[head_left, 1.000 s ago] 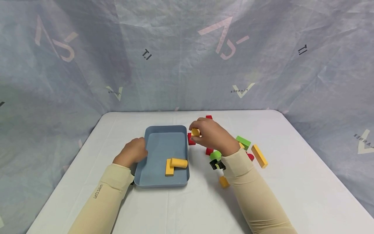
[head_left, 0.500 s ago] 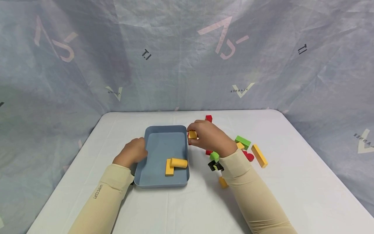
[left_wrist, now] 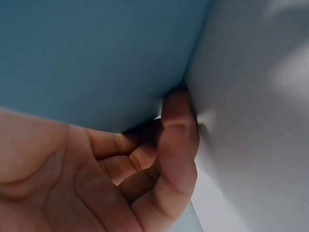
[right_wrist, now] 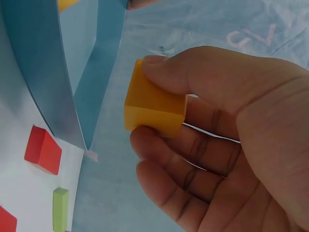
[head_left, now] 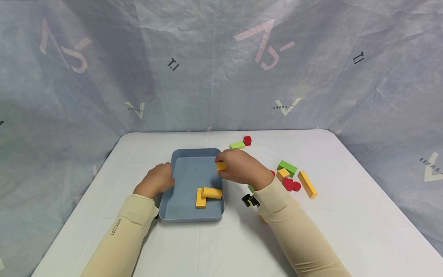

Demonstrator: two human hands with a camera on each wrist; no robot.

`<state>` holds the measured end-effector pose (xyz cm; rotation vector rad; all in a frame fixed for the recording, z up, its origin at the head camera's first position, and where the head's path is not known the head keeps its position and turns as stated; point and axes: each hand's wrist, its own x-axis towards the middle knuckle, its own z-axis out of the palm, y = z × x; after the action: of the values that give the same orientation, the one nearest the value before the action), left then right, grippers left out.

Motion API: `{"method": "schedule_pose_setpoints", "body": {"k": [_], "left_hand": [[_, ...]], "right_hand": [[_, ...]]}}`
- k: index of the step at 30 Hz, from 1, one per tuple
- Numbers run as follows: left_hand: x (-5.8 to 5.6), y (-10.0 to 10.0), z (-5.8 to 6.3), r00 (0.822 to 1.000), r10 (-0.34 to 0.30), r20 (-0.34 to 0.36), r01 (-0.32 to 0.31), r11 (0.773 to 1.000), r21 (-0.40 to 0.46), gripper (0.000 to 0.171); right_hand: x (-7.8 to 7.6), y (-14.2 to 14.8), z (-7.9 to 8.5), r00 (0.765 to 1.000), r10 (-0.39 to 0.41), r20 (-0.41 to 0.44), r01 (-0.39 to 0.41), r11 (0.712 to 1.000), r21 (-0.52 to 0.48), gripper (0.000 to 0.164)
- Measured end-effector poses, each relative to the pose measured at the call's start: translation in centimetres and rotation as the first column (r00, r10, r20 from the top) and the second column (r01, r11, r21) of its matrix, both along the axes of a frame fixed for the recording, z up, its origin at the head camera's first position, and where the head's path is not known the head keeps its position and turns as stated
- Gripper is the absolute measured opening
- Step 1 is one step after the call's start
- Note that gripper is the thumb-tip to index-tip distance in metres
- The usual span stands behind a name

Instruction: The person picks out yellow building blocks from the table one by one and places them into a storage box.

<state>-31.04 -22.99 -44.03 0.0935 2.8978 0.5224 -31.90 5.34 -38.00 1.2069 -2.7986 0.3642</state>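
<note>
In the head view my right hand (head_left: 242,167) pinches a yellow block (head_left: 221,166) over the right rim of a blue-grey tray (head_left: 190,173). Thumb and fingertips press the block's opposite sides in the right wrist view, where its cube-like shape (right_wrist: 154,101) shows. My left hand (head_left: 157,181) grips the tray's left side. Seen from the left wrist, its curled fingers (left_wrist: 178,140) reach under the tray's outer wall (left_wrist: 96,58); the thumb is hidden there. Inside the tray, a yellow cylinder (head_left: 212,193) leans on a flat yellow block (head_left: 200,201).
Behind the right hand lie a light green block (head_left: 237,145) and a red block (head_left: 247,141). Right of the forearm are a green block (head_left: 287,168), a yellow cube (head_left: 282,174), red pieces (head_left: 287,184) and a long yellow bar (head_left: 307,184). The right sleeve partly covers other blocks.
My right hand has moved left and slightly nearer with the yellow block, from beside the tray to over its right rim. The light green block behind has come into sight. The left hand stays put.
</note>
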Motion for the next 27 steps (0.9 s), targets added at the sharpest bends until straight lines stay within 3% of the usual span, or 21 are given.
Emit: {"method": "schedule_pose_setpoints", "body": {"k": [12,27], "left_hand": [[0.03,0.05,0.07,1.0,0.002,0.008,-0.003,1.0,0.002,0.033],[0.0,0.03,0.05,1.0,0.004,0.006,-0.004,1.0,0.001,0.033]], "right_hand": [[0.46,-0.67,-0.41,0.999,0.034,-0.001,-0.034,0.999,0.018,0.028],[0.57,-1.01,-0.62,0.995,0.073,-0.063,-0.068,0.995,0.074,0.024]]}}
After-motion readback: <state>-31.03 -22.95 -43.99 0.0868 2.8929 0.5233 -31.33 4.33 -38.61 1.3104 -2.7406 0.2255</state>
